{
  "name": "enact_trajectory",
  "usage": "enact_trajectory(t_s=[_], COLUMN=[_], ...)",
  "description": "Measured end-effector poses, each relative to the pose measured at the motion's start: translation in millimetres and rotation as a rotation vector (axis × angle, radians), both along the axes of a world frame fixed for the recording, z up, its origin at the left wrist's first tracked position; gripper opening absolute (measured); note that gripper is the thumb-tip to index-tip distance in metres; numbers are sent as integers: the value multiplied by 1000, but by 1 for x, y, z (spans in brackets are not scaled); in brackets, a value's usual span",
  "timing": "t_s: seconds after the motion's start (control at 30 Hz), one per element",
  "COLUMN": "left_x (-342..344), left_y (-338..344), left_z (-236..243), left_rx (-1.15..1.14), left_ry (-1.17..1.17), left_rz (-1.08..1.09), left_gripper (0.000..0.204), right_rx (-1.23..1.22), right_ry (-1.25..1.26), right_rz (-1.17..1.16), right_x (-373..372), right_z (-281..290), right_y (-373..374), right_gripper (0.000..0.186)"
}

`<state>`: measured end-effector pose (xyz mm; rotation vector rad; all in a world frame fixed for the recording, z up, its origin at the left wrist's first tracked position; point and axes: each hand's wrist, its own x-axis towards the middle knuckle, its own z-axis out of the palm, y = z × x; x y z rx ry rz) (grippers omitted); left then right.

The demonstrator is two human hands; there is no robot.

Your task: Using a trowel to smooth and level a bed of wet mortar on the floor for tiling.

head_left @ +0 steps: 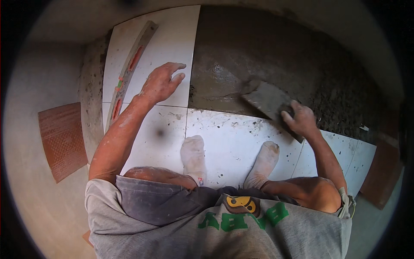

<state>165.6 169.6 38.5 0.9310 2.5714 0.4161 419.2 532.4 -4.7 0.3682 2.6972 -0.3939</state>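
Observation:
My right hand is closed around a flat rectangular trowel smeared with grey mortar. The trowel lies tilted at the border between the wet mortar bed and the laid white tiles; its handle is hidden by my fingers. My left hand is over a large white tile, fingers apart and holding nothing. Left of that hand, a long spirit level with red slots rests on the tile.
Reddish-brown tiles lie or lean at the left and at the right. Crumbs of mortar dot the white tiles around my socked feet. Walls border the left and far sides. Rougher mortar spreads beyond my right hand.

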Motion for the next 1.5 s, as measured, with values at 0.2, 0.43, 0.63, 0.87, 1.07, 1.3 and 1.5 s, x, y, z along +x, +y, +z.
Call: enact_trajectory(t_s=[0.2, 0.43, 0.63, 0.87, 1.07, 1.3, 1.5], left_x=[-2, -8, -14, -23, 19, 89, 62], left_y=[-7, -23, -39, -55, -78, -50, -25], left_z=[-1, -15, -21, -38, -99, -91, -86], left_rx=[4, -33, -38, -138, -159, -73, -36], left_ry=[-42, -38, -32, -99, -287, -412, -498], left_rz=[88, 50, 55, 119, 25, 289, 148], left_gripper=[35, 37, 38, 38, 42, 56, 51], right_rx=[-42, -18, 96, -46, -127, -114, -131], right_ry=[89, 329, 183, 106, -110, -73, -144], right_rz=[135, 302, 127, 158, 317, 34, -104], right_x=[-53, -74, -88, -94, -94, -72, -66], right_z=[12, -14, 2, 17, 36, 32, 29], right_y=[-77, -115, -112, -139, -148, -105, -94], right_gripper=[35, 23, 28, 38, 41, 44, 48])
